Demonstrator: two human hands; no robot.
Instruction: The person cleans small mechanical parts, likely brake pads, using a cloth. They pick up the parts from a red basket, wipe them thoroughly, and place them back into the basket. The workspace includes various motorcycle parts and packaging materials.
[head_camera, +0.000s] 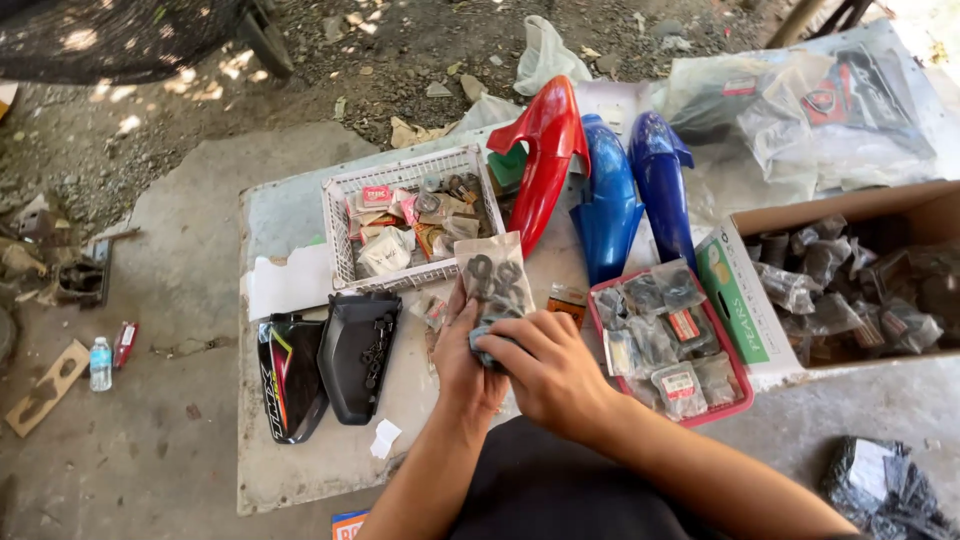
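Dark cloth over the person's lap fills the bottom edge, and both bare forearms reach forward from it over a low grey table (300, 470). Right hand (548, 372) lies on top, its grip clenched over the lower end of a small clear plastic bag (494, 277) holding dark ring-shaped parts. Left hand (462, 352) sits underneath and just behind, its grip grasping the same bag from the other side, thumb up along the plastic. That bag stands nearly upright between the hands, above the middle of the table, its top end free.

Just right of the hands a red tray (737, 375) carries more small bagged parts. Beyond the tray stands an open cardboard box (745, 305), also full of bagged parts. A white wire basket (335, 215) with small packets sits behind the bag, toward the far left. Beside the basket stand a red fender (545, 150) and two blue fenders (610, 205), leaning close together. Two black panels (330, 360) lie at the left of the table, near the left forearm. A plastic bottle (100, 363) stands on the concrete floor well to the left, and a heap of clear bags (800, 110) lies at the far right.
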